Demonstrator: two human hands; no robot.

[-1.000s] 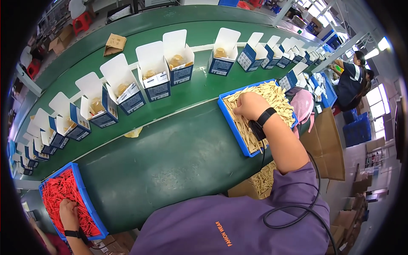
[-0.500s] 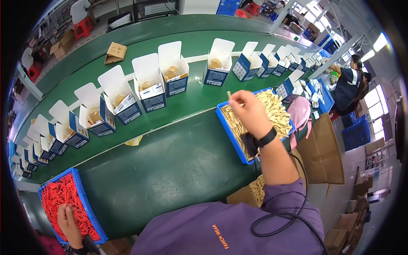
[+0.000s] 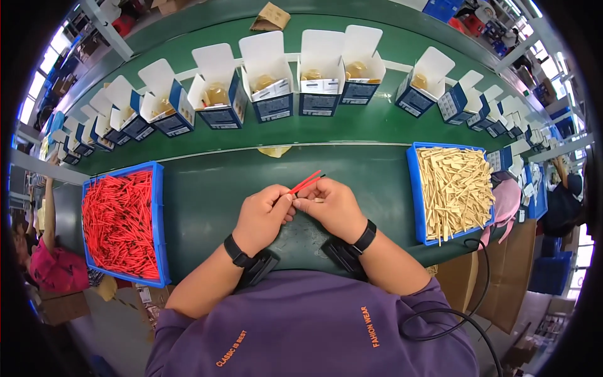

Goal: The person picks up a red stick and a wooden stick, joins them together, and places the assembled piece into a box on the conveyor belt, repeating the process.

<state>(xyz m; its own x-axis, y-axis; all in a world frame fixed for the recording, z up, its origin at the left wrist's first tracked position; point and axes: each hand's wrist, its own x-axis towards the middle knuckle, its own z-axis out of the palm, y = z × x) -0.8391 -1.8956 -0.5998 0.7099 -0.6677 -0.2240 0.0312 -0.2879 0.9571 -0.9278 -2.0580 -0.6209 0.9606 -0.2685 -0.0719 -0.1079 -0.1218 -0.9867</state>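
In front of my chest my two hands meet. My left hand [image 3: 262, 215] is closed, its thumb and fingers pinching thin red sticks [image 3: 306, 181]; two of them poke up to the right, and one shows a dark tip. My right hand [image 3: 336, 208] is closed against it, fingertips at the base of the sticks. A pale end of a small wooden stick [image 3: 320, 200] shows at my right fingers; the rest is hidden. To the left a blue tray [image 3: 159, 220] holds many red sticks [image 3: 119, 220]. On the right another blue tray [image 3: 417, 201] holds flat wooden sticks [image 3: 455, 188].
A curved row of open blue-and-white boxes [image 3: 274, 108] with amber round items inside stands on the green belt [image 3: 207, 139] beyond the table. A brown paper piece [image 3: 271, 17] lies behind them. A pink bag [image 3: 506, 202] and an open carton [image 3: 502, 276] are beside the right tray.
Both hands have come from the trays to the middle and met. The left brought red sticks from the left tray, the right a wooden stick from the right one. The view has turned.
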